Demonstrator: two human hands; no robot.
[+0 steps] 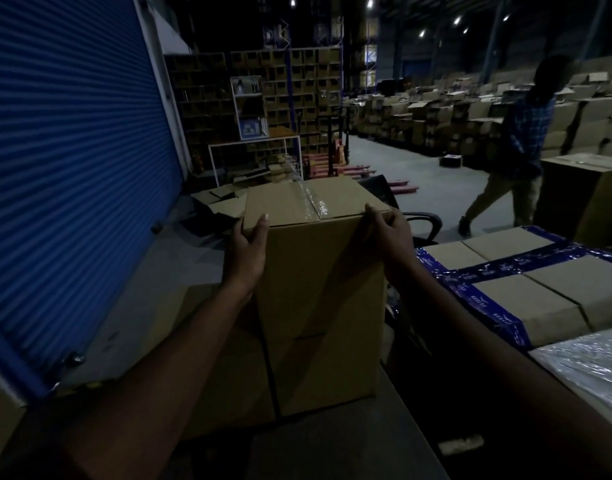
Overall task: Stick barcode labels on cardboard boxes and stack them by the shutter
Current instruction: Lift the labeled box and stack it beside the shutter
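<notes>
Fingers [263, 221] of both our hands grip the upper box [318, 258] on its stack near the shutter [72, 168]; we see no label.

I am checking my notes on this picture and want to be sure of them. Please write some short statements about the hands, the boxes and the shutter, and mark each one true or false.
1. Both hands hold the top box: the left hand and the right hand are on the upper corners of the cardboard box. True.
2. The top of that box is sealed with blue printed tape. False: its seam carries clear tape; the blue tape is on the box on the right.
3. The blue shutter is to the left of the box. True.
4. The box stands alone on the floor. False: it rests on another box.
5. A second person is in the background on the right. True.
</notes>
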